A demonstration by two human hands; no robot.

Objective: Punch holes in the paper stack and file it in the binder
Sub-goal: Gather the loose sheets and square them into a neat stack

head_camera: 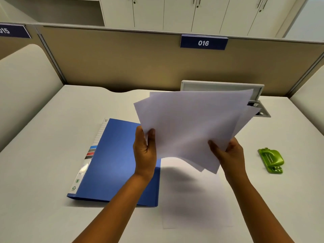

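White paper stack [192,123] gripped both sides: left hand [144,151], right hand [229,155].

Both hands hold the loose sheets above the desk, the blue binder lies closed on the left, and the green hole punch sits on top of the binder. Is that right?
Not quite. The head view shows the green hole punch on the bare desk far to the right, apart from the blue binder. The rest holds: left hand and right hand hold the sheets above the desk, and the binder lies closed on the left.
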